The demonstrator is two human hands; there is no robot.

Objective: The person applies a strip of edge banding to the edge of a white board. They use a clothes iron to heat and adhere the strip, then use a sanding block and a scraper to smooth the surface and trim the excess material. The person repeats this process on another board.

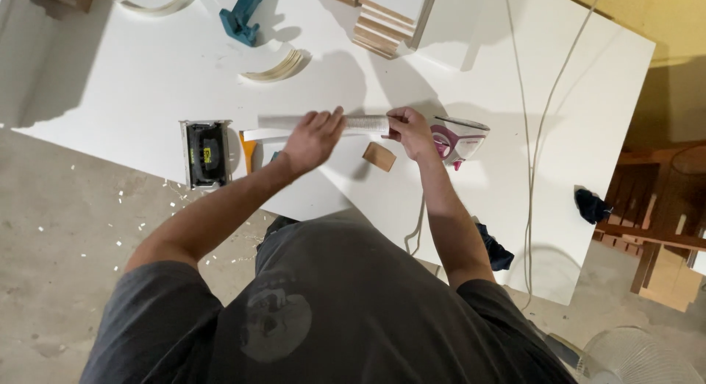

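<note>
Hands over a white worktable (132,75): my left hand (312,137) and right hand (412,132) have fingers clamped on a long pale strip (364,123), held level. Clothes iron (460,140) at three o'clock, trimmer tool (206,152) at nine. Concrete floor (59,244) below.

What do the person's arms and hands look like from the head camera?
Both arms are bare from short dark grey T-shirt sleeves down. The left hand and right hand are ungloved; no watch, rings or bands are visible.
</note>
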